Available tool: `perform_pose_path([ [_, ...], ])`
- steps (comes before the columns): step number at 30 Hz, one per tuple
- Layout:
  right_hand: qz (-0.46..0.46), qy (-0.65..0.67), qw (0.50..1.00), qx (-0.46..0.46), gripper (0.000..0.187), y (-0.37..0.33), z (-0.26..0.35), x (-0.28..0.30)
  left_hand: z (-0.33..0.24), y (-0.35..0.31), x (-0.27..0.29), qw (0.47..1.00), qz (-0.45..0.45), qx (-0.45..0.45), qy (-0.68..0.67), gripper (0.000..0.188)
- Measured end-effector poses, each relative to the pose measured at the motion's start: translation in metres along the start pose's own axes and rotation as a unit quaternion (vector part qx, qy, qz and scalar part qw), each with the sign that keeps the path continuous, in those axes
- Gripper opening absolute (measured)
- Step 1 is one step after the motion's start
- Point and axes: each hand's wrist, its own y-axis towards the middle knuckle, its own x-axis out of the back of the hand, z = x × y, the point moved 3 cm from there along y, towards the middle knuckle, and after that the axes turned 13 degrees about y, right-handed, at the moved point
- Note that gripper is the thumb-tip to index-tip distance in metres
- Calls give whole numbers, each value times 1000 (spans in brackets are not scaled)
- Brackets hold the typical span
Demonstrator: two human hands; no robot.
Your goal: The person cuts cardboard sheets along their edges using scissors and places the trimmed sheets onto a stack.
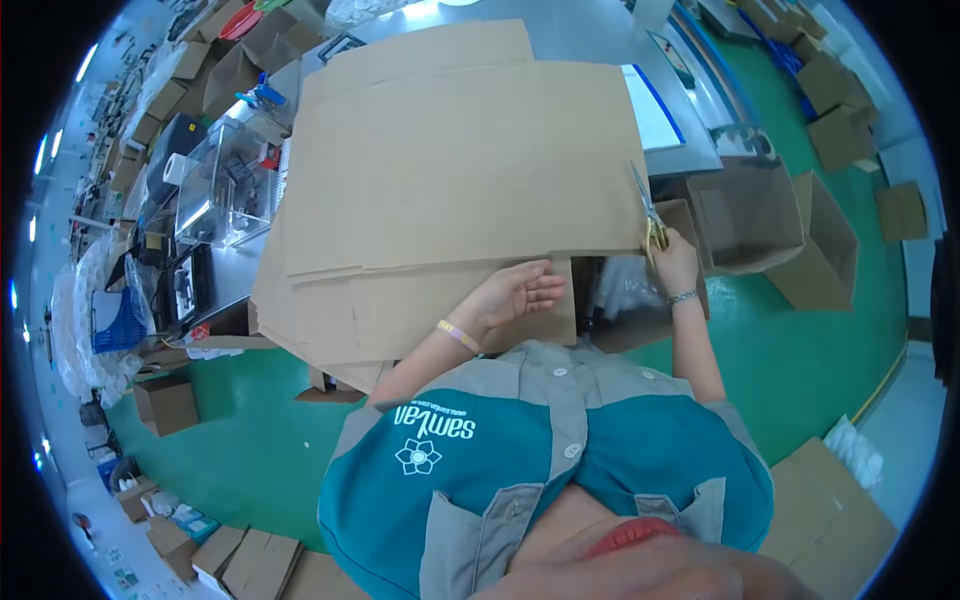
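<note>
In my right hand (675,262) is a pair of scissors (652,215) with gold handles, fingers closed round them. The blades point away from me and lie over the right edge of a large flat cardboard sheet (460,160). My left hand (520,290) is turned partly palm up near the sheet's front edge, fingers stretched out, holding nothing. Under that hand, more flattened cardboard (400,312) juts out toward me from beneath the top sheet. Whether the left hand touches the cardboard I cannot tell.
The cardboard covers much of a grey metal table (590,40). A clear plastic box (225,185) stands left of it, and a blue-edged white board (650,110) lies at the right. An open carton (745,215) and a carton with clear plastic (635,300) stand close to my right hand.
</note>
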Motion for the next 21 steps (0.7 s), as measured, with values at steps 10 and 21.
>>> perform_pose_path([
  [10,59,290,945,-141,29,-114,-22,2,7,16,3,979,-70,-46,-188,35],
  [21,227,424,840,-251,24,-146,-11,-23,7,8,-3,946,-158,-122,-256,25],
])
